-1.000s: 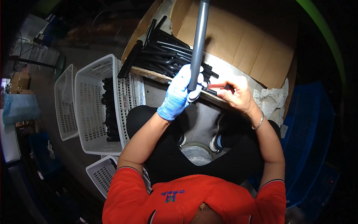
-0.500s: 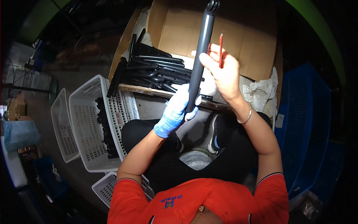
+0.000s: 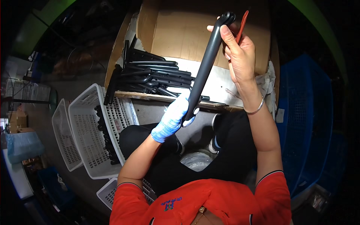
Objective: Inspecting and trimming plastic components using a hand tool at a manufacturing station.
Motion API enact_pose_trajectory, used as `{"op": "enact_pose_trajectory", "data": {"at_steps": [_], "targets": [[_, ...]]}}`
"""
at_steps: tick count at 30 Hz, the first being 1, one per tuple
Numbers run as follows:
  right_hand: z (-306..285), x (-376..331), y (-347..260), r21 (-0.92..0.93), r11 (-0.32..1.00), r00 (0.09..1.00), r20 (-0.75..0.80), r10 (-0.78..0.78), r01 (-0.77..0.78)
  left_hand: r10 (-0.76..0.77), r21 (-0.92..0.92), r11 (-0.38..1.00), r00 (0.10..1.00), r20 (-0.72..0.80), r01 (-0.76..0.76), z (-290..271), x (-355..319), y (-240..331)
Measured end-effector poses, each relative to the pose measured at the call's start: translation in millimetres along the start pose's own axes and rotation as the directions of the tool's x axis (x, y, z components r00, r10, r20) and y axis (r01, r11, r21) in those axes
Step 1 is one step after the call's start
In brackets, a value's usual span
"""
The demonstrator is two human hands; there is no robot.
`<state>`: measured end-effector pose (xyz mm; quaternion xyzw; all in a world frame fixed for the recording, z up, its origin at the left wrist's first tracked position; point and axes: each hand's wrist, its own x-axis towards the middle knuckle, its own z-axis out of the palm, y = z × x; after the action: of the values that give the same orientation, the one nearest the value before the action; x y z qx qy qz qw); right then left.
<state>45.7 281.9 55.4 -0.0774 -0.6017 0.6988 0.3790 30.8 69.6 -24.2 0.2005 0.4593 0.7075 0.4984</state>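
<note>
Currently one dark grey rod (image 3: 205, 63) is held up over the lap, long axis running up-right. Gloved left hand (image 3: 173, 119) is closed round its lower end; bare right hand (image 3: 238, 52) grips the top, also pinching one red tool (image 3: 241, 25). Black rods (image 3: 153, 77) piled behind, count unclear; three white baskets (image 3: 88, 131) left.

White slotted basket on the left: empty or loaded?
Loaded, partly. The white slotted plastic basket holds a row of black parts along its right wall; the rest of its floor shows bare.

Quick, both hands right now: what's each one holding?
Left hand: gloved, closed on the dark rod, lower end.
Right hand: bare, holding the rod's top and a red tool.
</note>
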Motion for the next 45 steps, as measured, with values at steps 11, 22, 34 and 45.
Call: {"op": "enact_pose_trajectory", "data": {"at_steps": [11, 22, 34, 45], "targets": [[-4.1, -5.2, 13.8, 0.041, 0.989, 0.988, -0.052, 0.143, -0.141, 0.043, 0.115, 0.993, 0.999, -0.033, -0.039, 0.2, -3.7, 1.7], [26.0, -24.4, 7.9, 0.163, 0.983, 0.997, 0.008, 0.079, -0.080, 0.270, 0.437, 0.890, 0.924, -0.271, -0.131, 2.2, -2.3, -6.3], [15.1, -18.5, 2.5, 0.007, 0.998, 0.997, -0.042, 0.069, -0.069, 0.571, 0.858, 0.434, 0.820, -0.025, -0.276, -3.1, -3.1, -15.5], [0.9, -18.1, 5.1, -0.135, 0.990, 0.983, 0.181, -0.017, 0.042, 0.264, 0.472, 0.868, 0.948, -0.177, -0.153, -11.4, -11.9, 1.4]]}}
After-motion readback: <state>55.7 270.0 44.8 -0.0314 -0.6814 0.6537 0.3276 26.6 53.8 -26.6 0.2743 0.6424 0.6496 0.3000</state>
